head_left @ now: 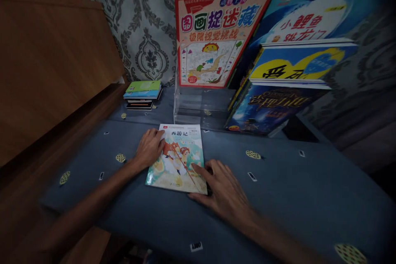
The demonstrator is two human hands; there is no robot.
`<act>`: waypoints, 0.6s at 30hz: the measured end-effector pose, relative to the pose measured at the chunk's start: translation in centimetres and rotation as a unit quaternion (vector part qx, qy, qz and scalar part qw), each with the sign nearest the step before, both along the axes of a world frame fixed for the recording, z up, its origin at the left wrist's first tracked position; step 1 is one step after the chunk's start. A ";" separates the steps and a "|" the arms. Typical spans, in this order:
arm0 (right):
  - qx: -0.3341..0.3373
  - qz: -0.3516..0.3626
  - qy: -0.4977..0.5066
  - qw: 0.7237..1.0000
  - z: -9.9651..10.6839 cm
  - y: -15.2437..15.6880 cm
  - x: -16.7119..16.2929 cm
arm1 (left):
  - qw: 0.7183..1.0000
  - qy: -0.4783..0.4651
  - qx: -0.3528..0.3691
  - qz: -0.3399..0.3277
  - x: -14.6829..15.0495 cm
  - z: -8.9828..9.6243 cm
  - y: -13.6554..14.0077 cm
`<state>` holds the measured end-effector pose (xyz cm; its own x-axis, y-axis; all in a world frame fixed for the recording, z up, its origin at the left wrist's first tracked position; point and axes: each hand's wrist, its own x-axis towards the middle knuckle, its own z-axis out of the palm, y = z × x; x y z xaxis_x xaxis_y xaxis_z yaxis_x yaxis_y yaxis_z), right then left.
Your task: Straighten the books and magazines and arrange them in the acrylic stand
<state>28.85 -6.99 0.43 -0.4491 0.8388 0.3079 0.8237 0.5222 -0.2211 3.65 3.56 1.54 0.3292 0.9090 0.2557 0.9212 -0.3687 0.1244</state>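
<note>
1. Book [181,177] lies flat, face up, on the blue tablecloth [278,206], in front of the clear stand [198,111] and just short of it, with its top edge toward the stand and its lower edge toward the person.
2. The step in hand looks like steadying and squaring this book between two hands. To do it well, light pressure from both sides should suit best, since a thin cover would probably bend or slide under a hard push.
3. If the book is to be raised, the better course is likely to free one edge first, slip fingertips beneath it, then support both sides evenly so that the pages stay together.
4. The left hand [149,147] rests at the upper left edge, its fingers bent in a loose, fairly narrow curl, with tips touching the cover. Whether anything reaches underneath is hidden.
5. The right hand [224,185] sits around the lower right corner, moderately spread: the forefinger reaches onto the cover and the thumb lies along the lower edge. I cannot tell whether they pinch the corner or merely touch it.
6. Space matters too: the small book pile [142,93] stands beyond the left hand, well apart from it, so a modest sideways adjustment should not disturb it.
</note>
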 end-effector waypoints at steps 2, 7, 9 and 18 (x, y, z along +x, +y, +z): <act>-0.003 0.005 0.006 1.000 0.3 0.0 0.2 | 1.000 0.007 0.003 0.009 0.1 0.0 0.0; -0.015 -0.002 0.006 1.000 2.2 1.3 0.3 | 1.000 0.014 -0.011 0.004 0.4 -0.1 0.2; -0.015 0.003 0.007 1.000 3.0 2.8 -0.5 | 1.000 0.004 -0.016 0.003 0.4 -0.2 0.2; -0.026 -0.005 -0.017 1.000 1.0 11.6 -3.7 | 0.999 -0.017 -0.029 -0.010 0.0 -0.5 0.3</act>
